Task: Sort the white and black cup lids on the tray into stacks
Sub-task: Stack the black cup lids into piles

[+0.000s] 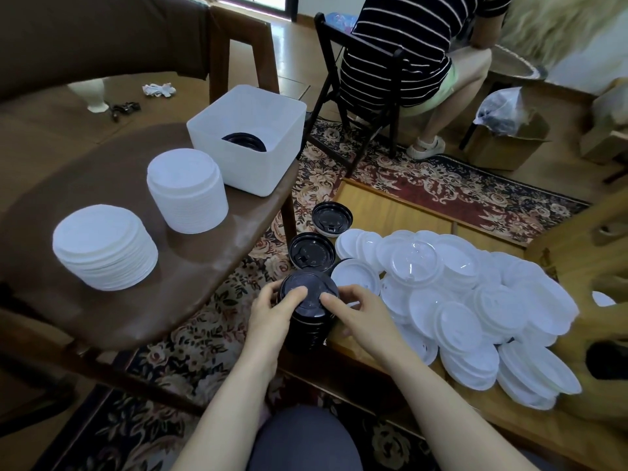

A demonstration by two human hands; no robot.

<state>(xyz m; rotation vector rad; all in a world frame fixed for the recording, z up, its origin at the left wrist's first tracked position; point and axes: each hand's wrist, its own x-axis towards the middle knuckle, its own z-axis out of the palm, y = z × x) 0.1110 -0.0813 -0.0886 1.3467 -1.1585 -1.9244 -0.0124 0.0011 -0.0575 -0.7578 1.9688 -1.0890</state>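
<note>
A tall stack of black lids stands at the near left edge of the wooden tray. My left hand grips its left side, thumb on the top lid. My right hand holds its right side, thumb pressing the top. Two more black lids lie behind the stack. A heap of white lids covers the tray to the right, one clear lid on top. Two white lid stacks stand on the brown table.
A white plastic bin holding black lids sits at the far corner of the brown table. A person in a striped shirt sits on a black chair beyond. A patterned rug covers the floor. A cardboard box stands far right.
</note>
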